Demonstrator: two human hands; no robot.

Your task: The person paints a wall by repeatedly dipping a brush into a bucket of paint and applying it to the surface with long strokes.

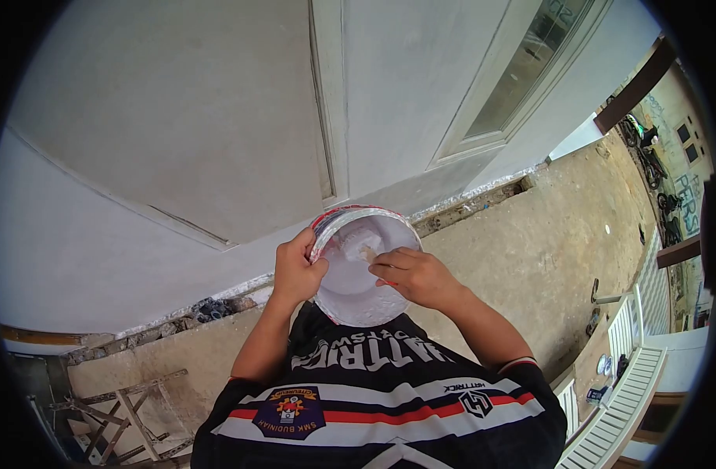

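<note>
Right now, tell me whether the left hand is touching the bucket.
Touching. The head view shows the left hand wrapped over the rim of the bucket, fingers curled on its edge.

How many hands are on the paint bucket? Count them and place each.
2. The left hand grips the bucket rim at its left side; the right hand reaches over the right rim, fingers dipping inside.

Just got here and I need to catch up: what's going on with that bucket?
A person in a black jersey is standing close to a white wall, looking down into a small bucket coated inside with white paste or paint. The left hand grips the bucket's rim and holds it up at chest height. The right hand reaches over the opposite rim into the bucket, fingers pinched on a small tool whose tip sits in the white stuff; what kind of tool is hard to tell.
</note>
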